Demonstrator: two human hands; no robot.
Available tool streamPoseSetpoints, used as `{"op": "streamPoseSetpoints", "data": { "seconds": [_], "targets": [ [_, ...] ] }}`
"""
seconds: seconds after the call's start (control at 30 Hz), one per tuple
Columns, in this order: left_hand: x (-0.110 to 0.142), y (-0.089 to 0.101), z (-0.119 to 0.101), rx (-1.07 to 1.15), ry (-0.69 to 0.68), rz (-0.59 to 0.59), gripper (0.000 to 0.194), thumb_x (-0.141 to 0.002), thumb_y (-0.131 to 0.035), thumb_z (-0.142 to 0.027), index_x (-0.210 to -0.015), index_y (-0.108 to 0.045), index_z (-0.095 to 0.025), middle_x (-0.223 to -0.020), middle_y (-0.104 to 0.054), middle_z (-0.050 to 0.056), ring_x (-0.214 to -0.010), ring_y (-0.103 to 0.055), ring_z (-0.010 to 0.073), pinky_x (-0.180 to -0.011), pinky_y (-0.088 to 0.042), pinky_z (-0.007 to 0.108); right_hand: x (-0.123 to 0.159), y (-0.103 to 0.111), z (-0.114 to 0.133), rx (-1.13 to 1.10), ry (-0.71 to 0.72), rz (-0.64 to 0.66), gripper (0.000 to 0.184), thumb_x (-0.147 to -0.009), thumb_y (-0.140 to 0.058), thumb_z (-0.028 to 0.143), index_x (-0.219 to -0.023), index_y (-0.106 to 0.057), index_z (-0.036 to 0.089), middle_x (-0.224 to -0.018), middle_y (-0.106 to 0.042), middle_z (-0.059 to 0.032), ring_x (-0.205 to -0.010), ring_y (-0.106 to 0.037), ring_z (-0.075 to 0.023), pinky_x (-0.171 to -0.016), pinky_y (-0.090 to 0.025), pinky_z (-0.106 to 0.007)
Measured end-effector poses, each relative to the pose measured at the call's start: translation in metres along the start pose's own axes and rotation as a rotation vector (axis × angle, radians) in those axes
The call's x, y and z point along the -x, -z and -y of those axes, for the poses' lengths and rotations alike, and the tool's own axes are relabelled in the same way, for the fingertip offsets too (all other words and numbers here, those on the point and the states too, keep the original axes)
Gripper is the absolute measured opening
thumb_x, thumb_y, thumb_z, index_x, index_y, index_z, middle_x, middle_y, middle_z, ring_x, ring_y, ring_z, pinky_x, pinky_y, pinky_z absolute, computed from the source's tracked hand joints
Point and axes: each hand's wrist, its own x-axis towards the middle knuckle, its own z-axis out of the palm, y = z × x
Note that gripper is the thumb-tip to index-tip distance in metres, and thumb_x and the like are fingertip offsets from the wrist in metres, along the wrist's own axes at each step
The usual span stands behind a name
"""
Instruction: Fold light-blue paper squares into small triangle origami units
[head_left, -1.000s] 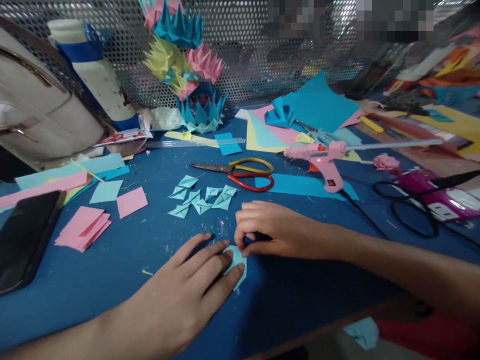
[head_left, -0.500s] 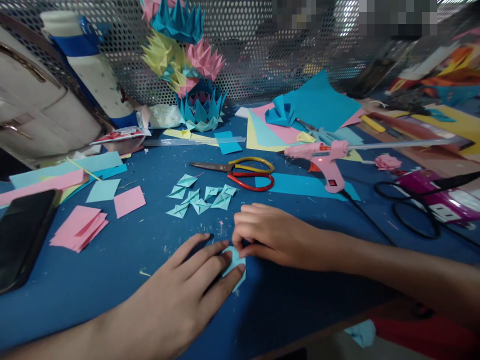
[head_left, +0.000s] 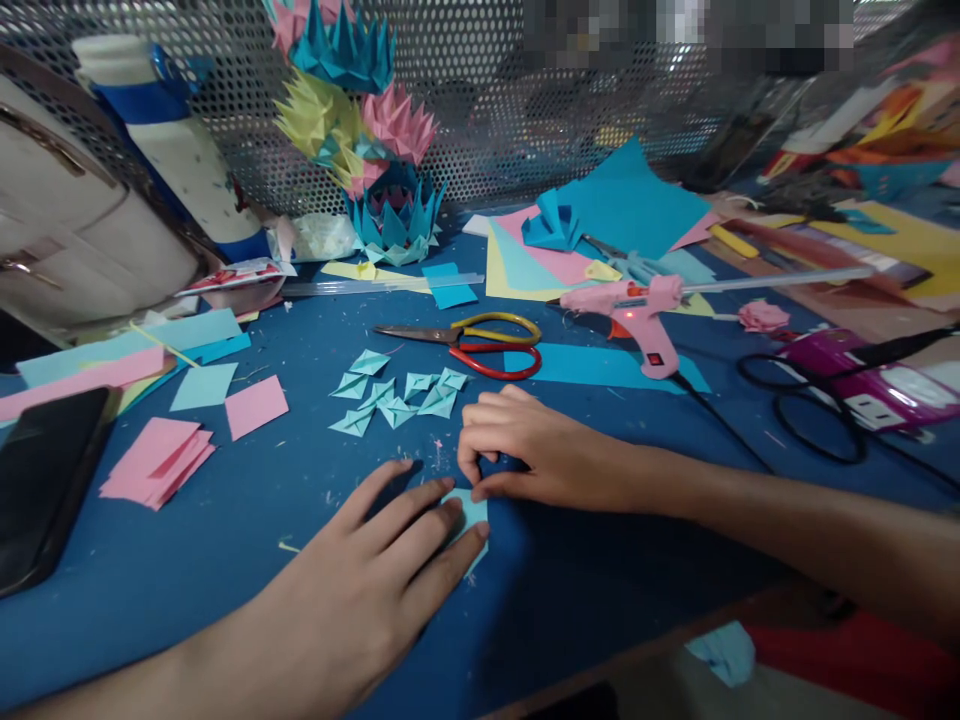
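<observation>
A small light-blue paper piece [head_left: 470,510] lies on the blue table, partly hidden by fingers. My left hand [head_left: 394,565] rests flat across it with its fingers spread, the tips pressing the paper down. At the upper edge of the paper, my right hand [head_left: 532,445] has its fingers curled, with thumb and forefinger pinched at the rim. Just beyond my hands sit several folded light-blue paper triangles [head_left: 394,405]. Scissors [head_left: 457,338] with one yellow and one red handle lie behind them.
A pink glue gun [head_left: 645,320] and its cord are at the right, beside a purple power strip [head_left: 874,380]. Pink paper squares [head_left: 161,460] and a phone [head_left: 49,490] lie left. Paper flowers [head_left: 394,215], a bottle [head_left: 187,160] and paper sheets [head_left: 630,200] stand or lie behind.
My right hand has shifted slightly, its thumb and forefinger now at the paper's upper edge. My left hand stays on the paper. The whole view has moved a little.
</observation>
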Motion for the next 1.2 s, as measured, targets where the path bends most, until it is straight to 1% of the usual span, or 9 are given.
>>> {"op": "streamPoseSetpoints", "data": {
  "seconds": [0.17, 0.23, 0.33, 0.5, 0.67, 0.97, 1.03, 1.1, 1.2],
  "targets": [
    [0.000, -0.003, -0.001, 0.000, 0.005, -0.008, 0.044, -0.101, -0.049, -0.026, -0.143, -0.049, -0.015, -0.133, -0.060, 0.008, -0.129, -0.046, 0.0282, -0.119, -0.003, 0.049, -0.001, 0.009, -0.005, -0.127, 0.104, -0.013, 0.021, -0.099, -0.057, 0.034, -0.094, -0.069, 0.018, -0.084, -0.058, -0.0013, -0.085, -0.050, -0.0153, -0.080, -0.034, -0.028],
    [0.000, -0.004, -0.001, 0.007, 0.010, -0.012, 0.043, -0.101, -0.048, -0.025, -0.143, -0.049, -0.015, -0.132, -0.060, 0.008, -0.129, -0.046, 0.0280, -0.119, -0.005, 0.049, -0.001, 0.015, -0.008, -0.173, 0.212, 0.022, 0.024, -0.099, -0.057, 0.035, -0.100, -0.073, 0.018, -0.081, -0.059, -0.0022, -0.082, -0.051, -0.0145, -0.074, -0.036, -0.026],
    [-0.001, -0.005, -0.001, 0.017, 0.020, -0.019, 0.043, -0.101, -0.047, -0.023, -0.144, -0.048, -0.014, -0.131, -0.061, 0.008, -0.130, -0.046, 0.0277, -0.119, -0.007, 0.049, 0.000, 0.022, -0.010, -0.111, 0.321, 0.115, 0.024, -0.096, -0.061, 0.038, -0.103, -0.076, 0.021, -0.074, -0.058, -0.0009, -0.076, -0.048, -0.0136, -0.070, -0.034, -0.027],
    [0.000, -0.003, 0.000, 0.009, 0.000, 0.000, 0.046, -0.101, -0.049, -0.024, -0.145, -0.046, -0.012, -0.133, -0.061, 0.008, -0.131, -0.045, 0.0284, -0.120, -0.005, 0.049, 0.001, 0.027, -0.007, 0.038, 0.333, 0.184, 0.024, -0.096, -0.060, 0.040, -0.106, -0.076, 0.025, -0.071, -0.056, -0.0001, -0.072, -0.045, -0.0141, -0.068, -0.029, -0.030],
    [0.001, -0.001, 0.001, 0.012, -0.020, 0.032, 0.050, -0.100, -0.049, -0.027, -0.147, -0.041, -0.011, -0.144, -0.054, 0.008, -0.133, -0.043, 0.0287, -0.120, -0.003, 0.049, 0.002, 0.030, -0.006, 0.099, 0.329, 0.168, 0.027, -0.100, -0.055, 0.039, -0.097, -0.077, 0.023, -0.067, -0.055, -0.0006, -0.072, -0.045, -0.0153, -0.068, -0.030, -0.031],
    [0.000, 0.006, 0.008, 0.089, -0.056, 0.044, 0.043, -0.100, -0.041, -0.020, -0.142, -0.048, -0.015, -0.142, -0.055, 0.007, -0.133, -0.046, 0.0285, -0.120, -0.010, 0.053, 0.006, 0.023, 0.008, 0.129, 0.390, 0.199, 0.024, -0.099, -0.056, 0.033, -0.090, -0.075, 0.020, -0.063, -0.058, 0.0004, -0.069, -0.043, -0.0159, -0.066, -0.027, -0.031],
    [-0.001, 0.006, 0.010, 0.094, -0.062, 0.013, 0.040, -0.101, -0.041, -0.019, -0.140, -0.049, -0.012, -0.139, -0.058, 0.009, -0.131, -0.049, 0.0280, -0.120, -0.015, 0.053, 0.007, 0.022, 0.012, 0.136, 0.398, 0.218, 0.025, -0.099, -0.056, 0.033, -0.088, -0.074, 0.020, -0.063, -0.059, 0.0006, -0.068, -0.042, -0.0159, -0.065, -0.027, -0.032],
    [-0.004, 0.003, 0.011, 0.096, -0.054, -0.073, 0.035, -0.103, -0.043, -0.023, -0.134, -0.053, -0.010, -0.132, -0.064, 0.009, -0.125, -0.055, 0.0262, -0.119, -0.021, 0.051, 0.008, 0.020, 0.013, 0.151, 0.411, 0.220, 0.026, -0.099, -0.055, 0.033, -0.085, -0.073, 0.019, -0.063, -0.059, 0.0007, -0.068, -0.041, -0.0160, -0.065, -0.026, -0.032],
    [-0.007, -0.003, 0.011, 0.087, -0.064, -0.200, 0.030, -0.103, -0.051, -0.031, -0.122, -0.060, -0.010, -0.119, -0.071, 0.007, -0.114, -0.063, 0.0241, -0.117, -0.028, 0.048, 0.006, 0.016, 0.010, 0.132, 0.438, 0.162, 0.027, -0.100, -0.055, 0.034, -0.087, -0.075, 0.020, -0.063, -0.057, 0.0002, -0.068, -0.043, -0.0159, -0.064, -0.028, -0.032]
  ]
}}
